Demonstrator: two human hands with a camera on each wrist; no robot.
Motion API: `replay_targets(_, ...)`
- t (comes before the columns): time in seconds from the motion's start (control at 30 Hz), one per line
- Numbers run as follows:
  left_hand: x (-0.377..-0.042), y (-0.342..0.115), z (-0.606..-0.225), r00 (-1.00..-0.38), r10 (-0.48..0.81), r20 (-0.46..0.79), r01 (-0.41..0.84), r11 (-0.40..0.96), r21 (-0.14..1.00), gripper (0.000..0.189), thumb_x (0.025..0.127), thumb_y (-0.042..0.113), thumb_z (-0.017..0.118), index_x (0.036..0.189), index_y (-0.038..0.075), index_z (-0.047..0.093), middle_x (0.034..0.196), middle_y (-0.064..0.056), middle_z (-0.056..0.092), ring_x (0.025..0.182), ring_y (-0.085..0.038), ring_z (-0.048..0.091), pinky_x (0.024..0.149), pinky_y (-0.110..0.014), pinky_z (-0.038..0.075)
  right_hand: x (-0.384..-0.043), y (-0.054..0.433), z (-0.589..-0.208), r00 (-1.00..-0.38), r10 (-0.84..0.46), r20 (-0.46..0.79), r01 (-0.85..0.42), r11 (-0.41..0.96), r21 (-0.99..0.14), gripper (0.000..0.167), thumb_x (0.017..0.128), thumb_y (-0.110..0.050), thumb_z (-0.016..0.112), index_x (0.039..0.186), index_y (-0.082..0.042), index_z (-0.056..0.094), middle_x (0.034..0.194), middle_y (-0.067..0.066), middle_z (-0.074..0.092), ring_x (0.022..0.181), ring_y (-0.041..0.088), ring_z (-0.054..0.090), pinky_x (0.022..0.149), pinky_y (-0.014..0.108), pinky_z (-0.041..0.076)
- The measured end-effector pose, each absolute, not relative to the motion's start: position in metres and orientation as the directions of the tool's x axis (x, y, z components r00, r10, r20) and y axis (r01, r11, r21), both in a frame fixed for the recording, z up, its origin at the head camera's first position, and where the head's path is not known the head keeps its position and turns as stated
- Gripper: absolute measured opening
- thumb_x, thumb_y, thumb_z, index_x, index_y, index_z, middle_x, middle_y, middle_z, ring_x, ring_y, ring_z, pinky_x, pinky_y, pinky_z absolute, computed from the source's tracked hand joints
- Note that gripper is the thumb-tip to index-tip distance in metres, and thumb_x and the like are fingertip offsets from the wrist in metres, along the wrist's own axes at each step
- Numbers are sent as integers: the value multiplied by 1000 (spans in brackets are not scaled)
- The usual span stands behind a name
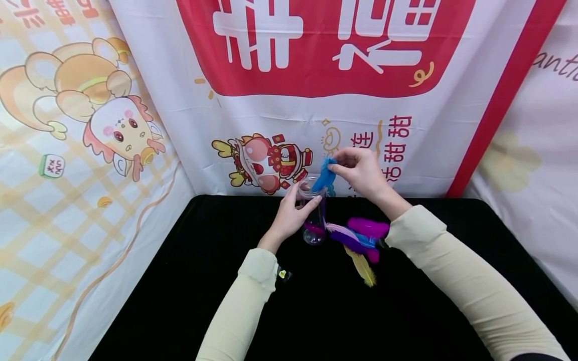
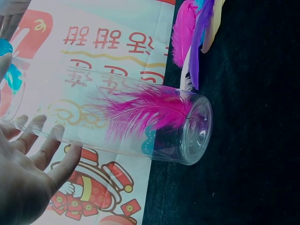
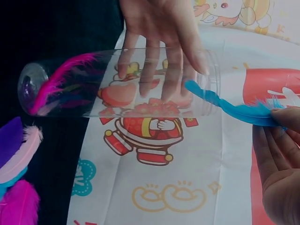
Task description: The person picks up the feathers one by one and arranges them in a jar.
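A tall clear plastic jar (image 1: 316, 218) stands on the black table, its mouth uncovered at the top. My left hand (image 1: 292, 214) grips it near the rim, thumb on one side and fingers along the other. Inside, at the bottom, lies a magenta feather (image 2: 150, 108). My right hand (image 1: 363, 173) pinches a blue feather (image 3: 246, 112) by one end above the mouth. The feather's other end reaches down inside the rim, as the right wrist view shows.
Beside the jar, to the right, lie loose feathers: a magenta one (image 1: 368, 228), a purple one (image 1: 345, 238), a yellow one (image 1: 363, 268) and others in pink and blue. The black table (image 1: 316, 311) ends at a printed cloth backdrop (image 1: 271, 115) behind the jar.
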State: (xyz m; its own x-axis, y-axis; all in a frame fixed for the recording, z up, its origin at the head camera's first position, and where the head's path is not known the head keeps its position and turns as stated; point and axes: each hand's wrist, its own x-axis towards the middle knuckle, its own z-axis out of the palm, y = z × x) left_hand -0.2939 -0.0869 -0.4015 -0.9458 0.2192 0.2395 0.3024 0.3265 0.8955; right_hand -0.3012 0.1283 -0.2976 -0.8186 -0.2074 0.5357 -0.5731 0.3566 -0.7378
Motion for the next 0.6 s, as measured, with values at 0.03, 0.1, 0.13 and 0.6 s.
replay_targets(0.03,-294,-87,-402,-945,219,241,304,324,896,75,97,56,65,155,16,38,142,-4,50,128,-21,55,105,-47,50,-301,128,-298,-821,-209,530,-569,362,-738,13,90,-7,79,100,1,76,95,17,76,76,15,70,65,18,52)
replay_targets(0.1,-294,-87,-401,-945,220,243,305,319,897,77,97,56,65,155,14,38,142,-4,50,129,-21,55,105,-47,50,-300,128,-299,-827,-212,521,-561,377,-737,12,91,-10,80,99,-2,77,95,15,76,77,14,70,66,19,53)
replay_targets(0.13,-294,-87,-401,-945,221,243,305,316,898,78,96,57,65,155,14,38,142,-4,50,129,-21,55,105,-48,50,-300,128,-300,-828,-214,518,-559,386,-733,12,91,-11,80,99,-2,77,95,14,76,77,14,70,66,19,53)
replay_targets(0.6,-295,-88,-404,-941,220,255,314,295,903,73,96,55,66,154,19,39,142,-3,51,127,-21,57,104,-46,51,-301,121,-308,-844,-261,468,-536,404,-741,10,92,-13,79,100,-7,78,96,9,76,81,20,71,71,25,56)
